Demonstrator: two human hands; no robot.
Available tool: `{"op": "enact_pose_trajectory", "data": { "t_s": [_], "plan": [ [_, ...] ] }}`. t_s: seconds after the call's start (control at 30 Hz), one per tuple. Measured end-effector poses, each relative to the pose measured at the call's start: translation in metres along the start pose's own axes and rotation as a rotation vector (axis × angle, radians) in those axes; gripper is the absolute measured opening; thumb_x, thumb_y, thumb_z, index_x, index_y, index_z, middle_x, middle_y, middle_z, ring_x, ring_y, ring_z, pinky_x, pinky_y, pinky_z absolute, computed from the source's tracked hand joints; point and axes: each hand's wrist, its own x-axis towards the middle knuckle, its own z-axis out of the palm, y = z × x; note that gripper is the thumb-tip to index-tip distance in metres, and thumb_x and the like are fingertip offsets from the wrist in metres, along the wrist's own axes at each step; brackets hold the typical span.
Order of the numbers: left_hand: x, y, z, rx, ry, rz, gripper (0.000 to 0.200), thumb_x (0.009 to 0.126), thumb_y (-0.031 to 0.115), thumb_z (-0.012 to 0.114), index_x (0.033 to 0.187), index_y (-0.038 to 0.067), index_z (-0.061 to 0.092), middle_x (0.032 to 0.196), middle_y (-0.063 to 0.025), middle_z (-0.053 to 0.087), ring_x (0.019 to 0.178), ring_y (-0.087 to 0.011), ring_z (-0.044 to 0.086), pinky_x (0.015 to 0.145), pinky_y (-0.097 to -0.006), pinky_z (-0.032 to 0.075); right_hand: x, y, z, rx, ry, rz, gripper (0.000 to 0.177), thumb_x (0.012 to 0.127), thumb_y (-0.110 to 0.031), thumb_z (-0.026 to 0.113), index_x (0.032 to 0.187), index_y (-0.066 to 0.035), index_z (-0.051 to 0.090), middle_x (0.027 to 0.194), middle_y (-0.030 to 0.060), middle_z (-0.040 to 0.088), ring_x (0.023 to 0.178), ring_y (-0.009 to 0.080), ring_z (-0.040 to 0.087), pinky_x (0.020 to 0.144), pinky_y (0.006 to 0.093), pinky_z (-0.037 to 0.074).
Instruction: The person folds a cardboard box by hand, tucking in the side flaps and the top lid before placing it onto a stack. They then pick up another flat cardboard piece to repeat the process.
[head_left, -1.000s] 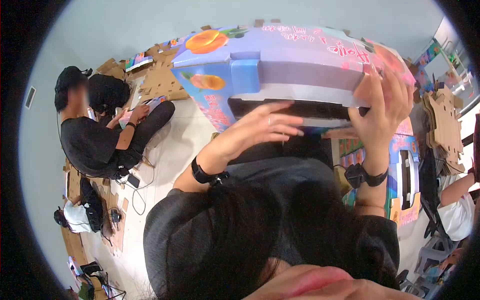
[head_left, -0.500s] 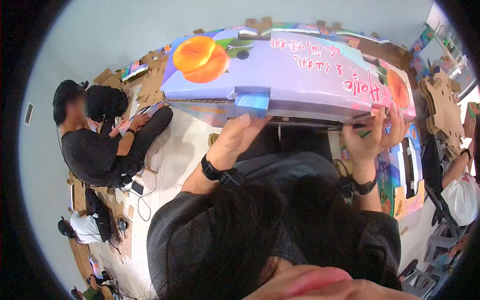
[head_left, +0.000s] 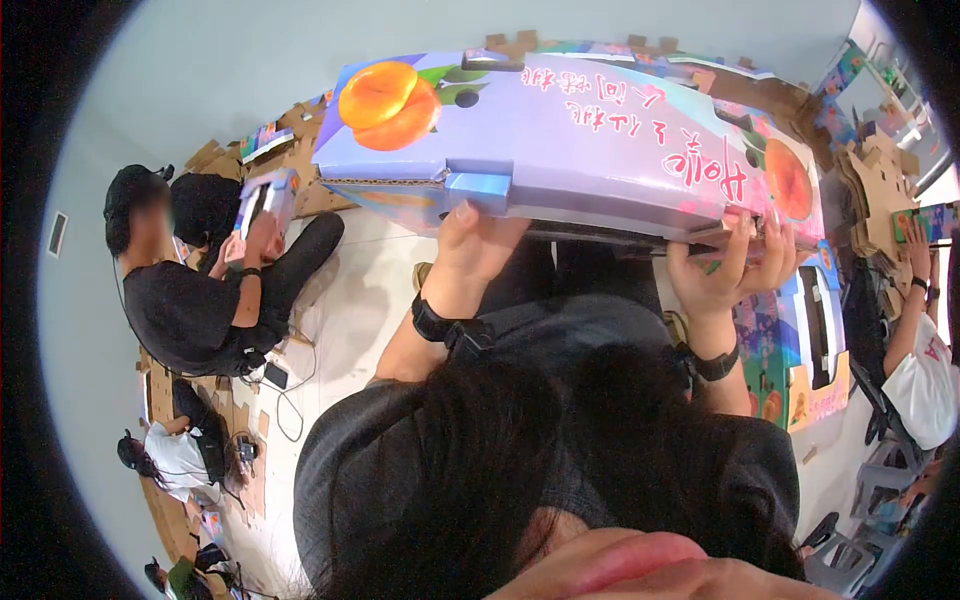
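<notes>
A long purple cardboard fruit box, printed with orange peaches and upside-down lettering, is held up in front of me. My left hand grips its near lower edge, with the thumb by a blue tab in a notch. On the near right edge, by a second notch, my right hand has its fingers pressed against the pink corner. Part of each hand's grip is hidden beneath the box. Dark bands circle both of my wrists.
Another printed box with a dark handle slot stands at my right. A co-worker sits at left handling a small box. Flattened cardboard is stacked at right, and a cable lies on the floor.
The box and both my hands have shifted slightly left. The seated co-worker has raised a small box upright. At right, another person's arm now reaches up to a printed box.
</notes>
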Motion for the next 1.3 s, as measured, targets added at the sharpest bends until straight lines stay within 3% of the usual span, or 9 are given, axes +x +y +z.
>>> {"op": "enact_pose_trajectory", "data": {
  "t_s": [0.27, 0.47, 0.63, 0.73, 0.87, 0.93, 1.03, 1.1, 1.3],
  "plan": [
    [0.009, -0.003, 0.013, 0.001, -0.023, 0.018, 0.074, 0.077, 0.041, 0.082, 0.138, 0.013, 0.050, 0.137, -0.0039, 0.056, 0.131, -0.0260, 0.050, 0.113, -0.0474, 0.036, 0.000, 0.003, 0.001, -0.008, -0.014, 0.026, 0.054, 0.073, -0.020, 0.077, 0.124, -0.016, 0.061, 0.133, 0.0128, 0.046, 0.125, 0.0383, 0.046, 0.115, 0.0564, 0.025],
    [0.032, 0.015, 0.024, 0.065, 0.095, -0.035, 0.077, 0.086, 0.058, 0.067, 0.145, 0.015, 0.045, 0.148, -0.0066, 0.048, 0.139, -0.0288, 0.041, 0.117, -0.0491, 0.030, 0.037, 0.014, 0.019, 0.064, -0.146, -0.062, 0.059, 0.069, -0.019, 0.077, 0.127, -0.019, 0.065, 0.135, 0.0089, 0.052, 0.125, 0.0323, 0.047, 0.112, 0.0528, 0.029],
    [0.024, 0.037, 0.038, 0.095, 0.075, -0.437, 0.073, 0.096, 0.043, 0.060, 0.148, 0.000, 0.033, 0.137, -0.0231, 0.053, 0.131, -0.0323, 0.051, 0.114, -0.0479, 0.037, 0.073, 0.017, 0.049, 0.148, -0.227, -0.066, 0.067, 0.062, -0.025, 0.078, 0.128, -0.022, 0.066, 0.133, 0.0044, 0.055, 0.126, 0.0260, 0.047, 0.114, 0.0493, 0.025],
    [0.006, 0.037, 0.044, 0.681, -0.166, -0.246, 0.071, 0.096, 0.033, 0.062, 0.150, 0.000, 0.030, 0.124, -0.0202, 0.063, 0.122, -0.0312, 0.059, 0.110, -0.0452, 0.041, 0.075, 0.020, 0.074, 0.225, -0.184, -0.060, 0.070, 0.061, -0.026, 0.079, 0.130, -0.024, 0.064, 0.132, 0.0037, 0.055, 0.127, 0.0258, 0.046, 0.115, 0.0486, 0.022],
    [0.017, 0.035, 0.032, 2.010, -0.321, 0.687, 0.060, 0.084, 0.025, 0.073, 0.137, 0.008, 0.052, 0.115, -0.0079, 0.068, 0.117, -0.0267, 0.061, 0.106, -0.0445, 0.041, 0.085, 0.022, 0.087, 0.258, -0.267, -0.082, 0.070, 0.066, -0.026, 0.078, 0.134, -0.022, 0.061, 0.136, 0.0048, 0.053, 0.131, 0.0279, 0.043, 0.115, 0.0493, 0.020],
    [0.029, 0.027, 0.019, 2.026, -0.300, 0.684, 0.054, 0.082, 0.028, 0.074, 0.131, 0.010, 0.058, 0.113, -0.0059, 0.068, 0.114, -0.0268, 0.060, 0.104, -0.0438, 0.040, 0.093, 0.022, 0.090, 0.312, -0.300, -0.125, 0.072, 0.064, -0.020, 0.077, 0.134, -0.019, 0.059, 0.138, 0.0053, 0.053, 0.130, 0.0278, 0.046, 0.114, 0.0497, 0.022],
    [0.034, 0.018, 0.006, 2.118, -0.264, 0.680, 0.050, 0.080, 0.034, 0.076, 0.123, 0.012, 0.064, 0.108, -0.0055, 0.066, 0.106, -0.0265, 0.060, 0.097, -0.0422, 0.041, 0.102, 0.033, 0.087, -0.008, -0.696, -0.206, 0.090, 0.085, -0.060, 0.068, 0.156, -0.021, 0.031, 0.163, 0.0159, 0.021, 0.151, 0.0377, 0.013, 0.122, 0.0536, 0.011],
    [0.042, 0.011, -0.003, 2.163, -0.195, 0.723, 0.042, 0.080, 0.038, 0.076, 0.112, 0.013, 0.069, 0.097, -0.0055, 0.064, 0.092, -0.0263, 0.058, 0.086, -0.0418, 0.041, 0.097, 0.030, 0.090, 0.231, -0.480, -0.252, 0.073, 0.074, -0.035, 0.075, 0.141, -0.019, 0.050, 0.147, 0.0110, 0.042, 0.139, 0.0345, 0.033, 0.117, 0.0518, 0.017],
    [0.063, 0.014, -0.009, 2.183, -0.108, 0.625, 0.033, 0.082, 0.039, 0.074, 0.100, 0.011, 0.070, 0.089, -0.0059, 0.065, 0.086, -0.0273, 0.058, 0.079, -0.0407, 0.041, 0.049, 0.000, 0.078, 0.490, -0.527, -0.243, 0.054, 0.078, -0.036, 0.074, 0.127, -0.016, 0.063, 0.132, 0.0120, 0.056, 0.132, 0.0346, 0.045, 0.113, 0.0498, 0.030]
  ]
}}
